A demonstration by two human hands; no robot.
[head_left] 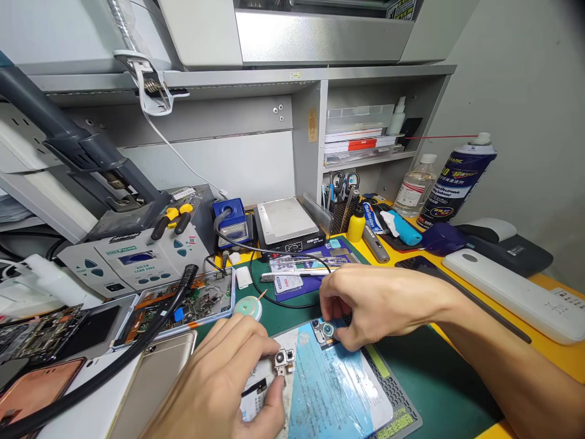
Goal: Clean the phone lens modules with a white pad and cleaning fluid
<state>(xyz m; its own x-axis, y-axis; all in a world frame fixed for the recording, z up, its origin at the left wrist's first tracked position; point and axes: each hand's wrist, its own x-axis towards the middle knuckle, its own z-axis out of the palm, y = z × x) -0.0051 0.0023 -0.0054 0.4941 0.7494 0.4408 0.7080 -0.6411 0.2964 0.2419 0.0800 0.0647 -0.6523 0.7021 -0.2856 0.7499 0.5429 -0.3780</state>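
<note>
Between the thumb and index finger of my left hand (233,372) is a small dual-lens camera module (284,358), just above the left part of an opened phone (256,396). My right hand (365,305) bends down over a phone back panel (338,384) covered in blue printed film. Its thumb and fingers close in at the camera lens window (325,330) in the panel's upper left corner. What lies between those fingertips is hidden. Under the panel, a grey patterned work pad (402,421) rests on the green mat (439,372).
To the left stand a tray of circuit boards (214,299), a gold phone shell (153,378) and a thick black hose (132,360). Behind are a hot plate (287,219), tweezers (311,272) and a yellow bottle (356,225). A spray can (454,186) stands at the right.
</note>
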